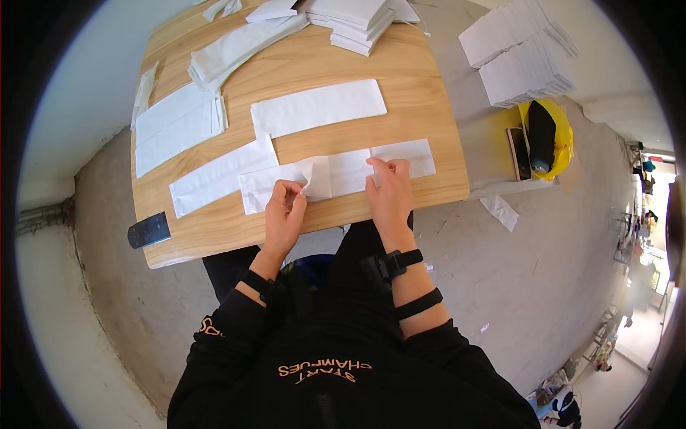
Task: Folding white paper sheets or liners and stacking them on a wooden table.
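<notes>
On the near side of the wooden table lies a long white paper strip [348,171], with a crosswise line in its right part. My left hand [285,211] pinches a thin folded-up flap [315,174] that stands up from the strip, thumb against fingers. Curled over the strip's right part, my right hand [391,189] touches the paper near that line. Its thumb and index finger are apart, and nothing shows between them. Another white strip [221,177] lies just left, partly under this one. Farther back is a separate flat white strip [318,109].
A stack of white strips [179,127] and a bundle [243,51] lie at the table's left and back, with white stacks [354,18] behind. A dark phone-like device [150,231] overhangs the left edge. At right are more stacks [525,61] and a yellow bag [561,139].
</notes>
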A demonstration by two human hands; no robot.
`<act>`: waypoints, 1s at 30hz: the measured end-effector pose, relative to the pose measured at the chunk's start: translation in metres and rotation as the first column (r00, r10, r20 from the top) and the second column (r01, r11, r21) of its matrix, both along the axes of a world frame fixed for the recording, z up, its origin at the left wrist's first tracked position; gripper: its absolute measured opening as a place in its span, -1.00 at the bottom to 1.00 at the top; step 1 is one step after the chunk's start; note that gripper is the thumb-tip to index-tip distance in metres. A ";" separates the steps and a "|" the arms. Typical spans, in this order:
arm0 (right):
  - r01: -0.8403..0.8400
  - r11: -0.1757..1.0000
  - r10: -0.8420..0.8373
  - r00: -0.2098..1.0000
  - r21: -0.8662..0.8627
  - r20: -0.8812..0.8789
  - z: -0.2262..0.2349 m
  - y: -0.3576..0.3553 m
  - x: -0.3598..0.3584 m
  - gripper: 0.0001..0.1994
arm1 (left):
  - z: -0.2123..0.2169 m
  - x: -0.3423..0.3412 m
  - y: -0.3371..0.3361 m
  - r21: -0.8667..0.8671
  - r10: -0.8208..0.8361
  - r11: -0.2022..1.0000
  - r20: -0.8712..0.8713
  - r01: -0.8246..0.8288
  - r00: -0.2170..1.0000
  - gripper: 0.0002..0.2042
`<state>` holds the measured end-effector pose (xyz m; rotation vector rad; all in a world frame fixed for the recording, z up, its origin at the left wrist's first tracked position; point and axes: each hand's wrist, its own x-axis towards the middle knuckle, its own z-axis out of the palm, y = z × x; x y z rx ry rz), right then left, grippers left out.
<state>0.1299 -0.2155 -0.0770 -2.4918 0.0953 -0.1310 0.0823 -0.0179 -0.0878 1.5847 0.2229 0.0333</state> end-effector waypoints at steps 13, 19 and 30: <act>-0.046 0.999 0.048 0.990 0.013 -0.135 0.003 -0.001 0.006 -0.73 | -0.001 -0.076 0.156 0.170 0.561 0.827 -0.298 -0.535 0.772 -0.80; -0.067 0.998 0.065 0.992 -0.017 -0.104 -0.002 -0.006 0.006 -0.73 | 0.045 -0.041 0.073 0.839 0.033 0.492 0.248 -0.232 0.968 -0.39; -0.064 0.996 0.067 0.996 0.058 -0.062 -0.009 -0.005 0.004 -0.72 | 0.008 -0.038 0.008 0.918 -0.344 0.288 -0.166 0.272 0.924 0.02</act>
